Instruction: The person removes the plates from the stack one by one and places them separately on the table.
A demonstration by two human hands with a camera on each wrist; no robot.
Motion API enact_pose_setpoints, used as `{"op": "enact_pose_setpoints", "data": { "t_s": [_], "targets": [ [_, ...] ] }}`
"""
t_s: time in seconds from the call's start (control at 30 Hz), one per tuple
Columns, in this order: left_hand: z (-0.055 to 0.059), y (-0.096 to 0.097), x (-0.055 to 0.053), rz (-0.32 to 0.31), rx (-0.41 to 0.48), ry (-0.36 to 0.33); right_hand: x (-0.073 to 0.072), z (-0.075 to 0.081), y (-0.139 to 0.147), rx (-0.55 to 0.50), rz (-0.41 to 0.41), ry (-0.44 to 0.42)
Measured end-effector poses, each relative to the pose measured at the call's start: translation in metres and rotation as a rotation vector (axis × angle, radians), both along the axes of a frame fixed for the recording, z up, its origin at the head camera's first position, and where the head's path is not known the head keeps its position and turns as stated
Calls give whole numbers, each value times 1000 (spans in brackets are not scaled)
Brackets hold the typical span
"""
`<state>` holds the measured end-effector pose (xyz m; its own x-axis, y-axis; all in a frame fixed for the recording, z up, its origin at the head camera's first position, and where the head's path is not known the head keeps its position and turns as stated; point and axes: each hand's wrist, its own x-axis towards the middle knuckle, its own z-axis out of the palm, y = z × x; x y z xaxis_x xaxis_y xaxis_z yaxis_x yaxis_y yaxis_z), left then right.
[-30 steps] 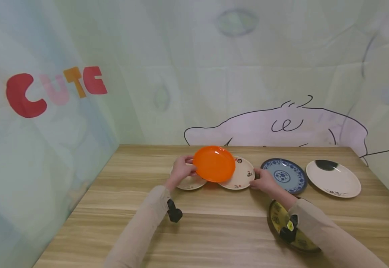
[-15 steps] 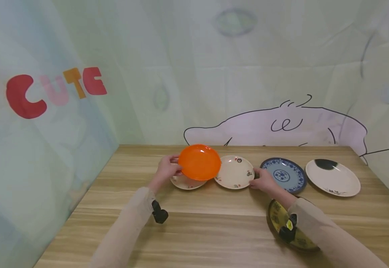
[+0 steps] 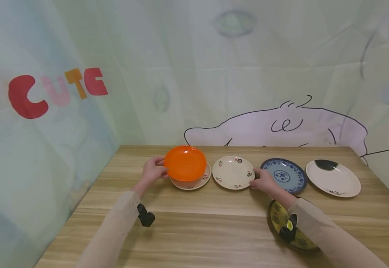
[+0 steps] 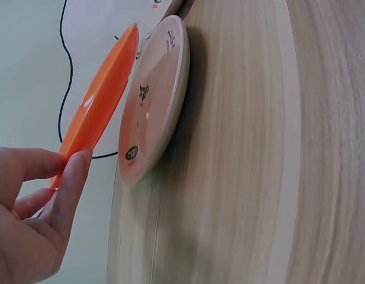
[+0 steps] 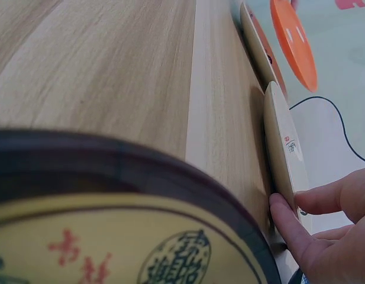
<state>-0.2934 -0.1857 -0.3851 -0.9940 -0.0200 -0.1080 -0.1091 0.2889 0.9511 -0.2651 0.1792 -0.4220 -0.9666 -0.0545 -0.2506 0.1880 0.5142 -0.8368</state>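
Observation:
My left hand [image 3: 154,170] pinches the rim of an orange plate [image 3: 185,163] between thumb and fingers. In the left wrist view the orange plate [image 4: 99,94] hangs tilted above a cream plate [image 4: 155,100] with small dark and red motifs. From the head view it covers much of that cream plate [image 3: 198,183]. To the right lies a second cream plate [image 3: 233,172] with similar motifs. My right hand [image 3: 265,181] holds its right rim; in the right wrist view the thumb and a finger grip the edge of this cream plate [image 5: 283,142].
Right of my right hand are a blue patterned plate [image 3: 283,175] and a white oval plate [image 3: 333,178] with a dark patch. A yellow dish [image 3: 276,216] with a dark rim lies partly under my right forearm. A printed curtain [image 3: 194,82] stands behind the wooden table [image 3: 194,238].
My left hand has carried the orange plate leftward, from between the two cream plates to over the left one. The right cream plate is uncovered. My right hand stays at its rim.

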Motion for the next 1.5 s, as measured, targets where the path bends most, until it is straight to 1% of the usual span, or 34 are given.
{"op": "enact_pose_setpoints", "data": {
  "t_s": [0.2, 0.37, 0.47, 0.6, 0.7, 0.8, 1.0, 1.2, 1.3, 1.5],
  "targets": [
    [-5, -17, -1, 22, -29, 29, 0, 1, 0, -2, -8, 6],
    [-8, -28, 0, 55, -16, 28, 1, 2, 0, -1, -9, 6],
    [-9, -35, 0, 72, -6, 23, 1, 3, 0, -6, -6, 0],
    [-6, -43, 1, 97, 19, 15, 2, 4, 0, -13, -1, 4],
    [-4, -47, 3, 104, 45, 14, 3, 4, 0, -15, 1, 11],
    [-4, -52, 5, 105, 50, 20, 3, 4, 0, -5, 8, 12],
    [-7, -62, 9, 125, 49, 24, 2, 1, 2, -6, 21, 23],
    [-9, -73, 15, 142, 74, 17, 1, -1, 1, -17, 28, 33],
    [-10, -78, 16, 150, 68, 19, 2, -1, 2, -21, 29, 37],
    [-15, -88, 19, 195, 79, 6, 2, -1, 2, -13, 31, 49]
  ]
}}
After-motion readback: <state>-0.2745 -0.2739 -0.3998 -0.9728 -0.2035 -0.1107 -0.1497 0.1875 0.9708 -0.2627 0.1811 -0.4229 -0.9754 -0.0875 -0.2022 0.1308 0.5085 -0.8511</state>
